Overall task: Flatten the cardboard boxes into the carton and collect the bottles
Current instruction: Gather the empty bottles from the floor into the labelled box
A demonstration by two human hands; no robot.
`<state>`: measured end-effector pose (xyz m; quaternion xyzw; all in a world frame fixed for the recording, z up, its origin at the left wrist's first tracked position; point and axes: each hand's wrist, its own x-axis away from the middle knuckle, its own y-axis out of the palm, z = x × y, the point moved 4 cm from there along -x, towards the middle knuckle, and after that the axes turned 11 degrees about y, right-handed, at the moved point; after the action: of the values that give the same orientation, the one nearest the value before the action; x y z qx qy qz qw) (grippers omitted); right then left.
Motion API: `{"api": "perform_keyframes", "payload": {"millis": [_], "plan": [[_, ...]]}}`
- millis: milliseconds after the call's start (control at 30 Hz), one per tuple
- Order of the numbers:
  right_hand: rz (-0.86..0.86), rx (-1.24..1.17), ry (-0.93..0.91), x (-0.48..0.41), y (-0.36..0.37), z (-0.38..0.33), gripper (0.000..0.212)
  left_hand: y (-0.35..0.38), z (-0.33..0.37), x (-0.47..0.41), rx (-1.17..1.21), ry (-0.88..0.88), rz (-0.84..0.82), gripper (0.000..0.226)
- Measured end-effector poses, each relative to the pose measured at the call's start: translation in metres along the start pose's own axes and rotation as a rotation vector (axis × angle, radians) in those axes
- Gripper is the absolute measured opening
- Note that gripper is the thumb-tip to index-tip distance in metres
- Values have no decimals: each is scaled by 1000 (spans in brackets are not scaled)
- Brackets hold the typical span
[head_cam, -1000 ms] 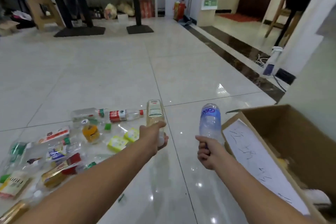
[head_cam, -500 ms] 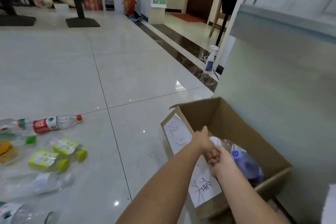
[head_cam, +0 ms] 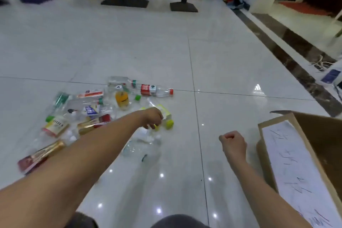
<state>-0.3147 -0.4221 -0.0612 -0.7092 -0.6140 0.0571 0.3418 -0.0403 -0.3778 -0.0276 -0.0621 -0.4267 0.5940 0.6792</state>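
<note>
Left of the carton (head_cam: 320, 131), across a stretch of bare tile, the heap of bottles (head_cam: 88, 114) lay scattered on the floor (head_cam: 222, 57). My left hand (head_cam: 152, 117) was extended over the heap's carton-side edge, fingers bent down upon a small yellow-capped bottle (head_cam: 167, 119). Blur prevented me from confirming whether they had closed on it or merely touched it. That bottle appeared to lie with its long axis running away from me, cap at the near end. My right hand (head_cam: 233, 143) hung between the heap and the carton, curled in a fist, holding nothing, well apart from the left. Judgement: the left hand was plainly nearer the bottles and the right nearer the carton, so any lift would have to travel rightward across my body to the carton's open mouth. A red-labelled bottle (head_cam: 153, 89) lay beyond the left hand, crosswise, its red cap pointing toward the carton. A crushed clear bottle (head_cam: 140, 147) lay on the near side of that hand. Surface noted: pale glossy tile reflecting ceiling lights, on which round bottles would likely roll. Beyond the carton ran a dark stone strip (head_cam: 296, 55); black table bases (head_cam: 125, 2) stood far off.
</note>
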Motion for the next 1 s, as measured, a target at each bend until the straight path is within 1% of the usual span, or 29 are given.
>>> {"api": "perform_keyframes", "payload": {"millis": [33, 67, 133, 167, 233, 300, 333, 400, 433, 467, 533, 600, 633, 667, 700, 767, 833, 933, 1000], "plan": [[-58, 51, -16, 5, 27, -1, 3, -17, -36, 13, -1, -71, 48, 37], [-111, 93, -30, 12, 52, -1, 6, -31, -71, 28, 10, -146, 103, 35], [-218, 158, -44, 27, 97, -3, 10, -55, -136, 57, 44, -306, 227, 27], [-265, 188, -42, 34, 118, -2, 10, -63, -168, 70, 69, -381, 280, 29], [-334, 239, -31, 46, 156, -1, 11, -70, -224, 93, 151, -495, 362, 45], [-386, 282, -27, 57, 187, -1, 8, -62, -270, 112, 167, -607, 384, 59], [-416, 325, -44, 63, 201, 0, 9, -52, -289, 119, 172, -654, 354, 68], [-496, 450, -125, 73, 225, -1, 27, -26, -314, 130, 225, -740, 248, 91], [-535, 509, -170, 78, 236, 1, 37, -18, -322, 134, 218, -780, 203, 100], [-568, 566, -192, 82, 245, 3, 46, -14, -330, 139, 181, -819, 197, 106], [-614, 698, -213, 90, 260, 11, 64, -12, -350, 145, 115, -884, 243, 111], [-662, 818, -216, 96, 272, 21, 81, -5, -358, 158, 82, -956, 230, 108], [-681, 831, -207, 99, 276, 24, 86, 0, -356, 163, 94, -956, 229, 103], [-691, 828, -190, 101, 278, 25, 88, 11, -351, 166, 164, -952, 243, 96], [-694, 822, -175, 103, 278, 25, 88, 25, -347, 166, 286, -985, 274, 94], [-709, 794, -133, 103, 281, 29, 82, 51, -339, 163, 492, -1024, 340, 106], [-727, 694, -56, 102, 283, 33, 77, 62, -341, 152, 591, -1024, 454, 107], [-759, 493, 141, 104, 286, 42, 70, 68, -332, 137, 711, -953, 466, 103], [-829, 405, 266, 110, 287, 44, 53, 70, -321, 130, 794, -901, 492, 101]]}}
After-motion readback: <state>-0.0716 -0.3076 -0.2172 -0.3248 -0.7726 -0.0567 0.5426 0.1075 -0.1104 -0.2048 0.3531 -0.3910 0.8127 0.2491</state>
